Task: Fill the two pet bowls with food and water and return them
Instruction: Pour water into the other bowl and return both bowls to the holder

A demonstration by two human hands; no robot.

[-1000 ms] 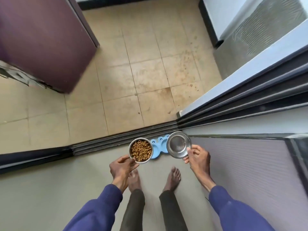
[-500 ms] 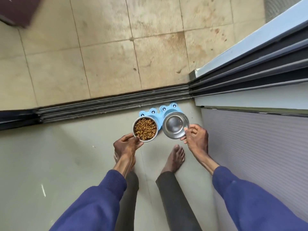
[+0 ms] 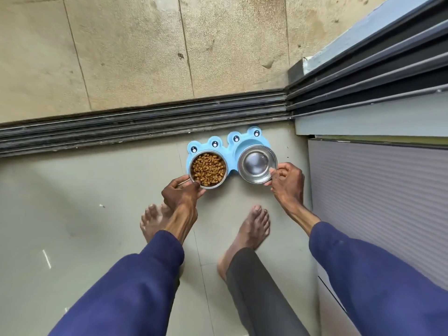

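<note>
Steel on both sides: gripping kibble bowl [image 3: 208,171] with left hand [image 3: 180,195], pinching second bowl [image 3: 257,164] (contents unclear) with right hand [image 3: 287,181], at blue frog-eyed holder [image 3: 232,151]

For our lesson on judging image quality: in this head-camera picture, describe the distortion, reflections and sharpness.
Head view: the wide lens swells the dark blue sleeves near the lower edge; the shiny round steel bowl in the right hand mirrors soft daylight; the round steel bowl of brown kibble is sharp; pale glints streak the grey floor.
</note>
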